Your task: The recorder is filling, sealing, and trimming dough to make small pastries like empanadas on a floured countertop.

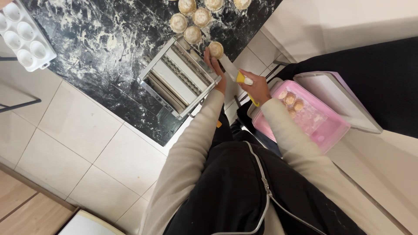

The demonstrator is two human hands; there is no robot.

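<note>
At the bottom of the frame the person's black zipped vest and cream sleeves fill the view, both arms reaching up toward the middle. The right hand [257, 87], just right of centre, is closed around the yellow handle of a knife [235, 74] whose pale blade slants up and left. The left hand [216, 69] sits just beside it at the counter edge, fingers bent against the blade and the round dough piece [216, 49] at the blade's tip; whether it grips anything cannot be told.

Right of the hands, a pink plastic container [331, 130] stands open, holding a few small round filled dough pieces [291, 99] in its upper left corner and something pale and translucent beside them. Its lid [344, 104] lies tilted along the far right side, over a black surface.

Left of the hands a metal pasta machine [178, 80] rests on the black marbled countertop [100, 48], which is smeared with flour. Further up, at the top centre, more round dough pieces [193, 19] lie in a cluster on the counter. In the upper left corner a white mould tray [26, 37] with round hollows overhangs the counter.

The floor [82, 148] is pale square tile, with a wood strip at lower left.
</note>
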